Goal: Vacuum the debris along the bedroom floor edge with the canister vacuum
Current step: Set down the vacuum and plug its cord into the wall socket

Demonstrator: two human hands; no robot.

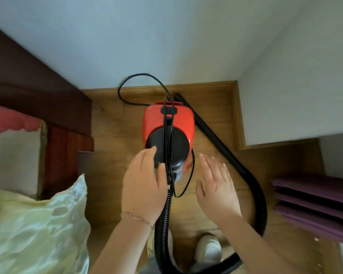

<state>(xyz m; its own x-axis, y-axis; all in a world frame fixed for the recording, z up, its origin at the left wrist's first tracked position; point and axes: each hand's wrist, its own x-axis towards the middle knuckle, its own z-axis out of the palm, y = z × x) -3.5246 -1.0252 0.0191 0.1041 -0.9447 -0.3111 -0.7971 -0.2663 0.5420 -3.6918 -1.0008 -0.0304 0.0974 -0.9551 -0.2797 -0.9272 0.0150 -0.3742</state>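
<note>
Nothing readable is showing. The red canister vacuum (153,123) at twelve o'clock is presenting plain red and black surfaces, and blur is smearing any small marking on it too much to make out.

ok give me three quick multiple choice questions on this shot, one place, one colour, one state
1. Where does the black wand lie?
A) on the bed
B) on the floor, right of the vacuum
C) across the purple mats

2. What colour is the vacuum's body?
A) blue
B) red
C) white

3. How is the right hand?
A) open, holding nothing
B) gripping the hose
C) out of view

Answers:
1 B, it slants along the floor beside the vacuum.
2 B, the shell is red.
3 A, its fingers are straight and empty.
</note>
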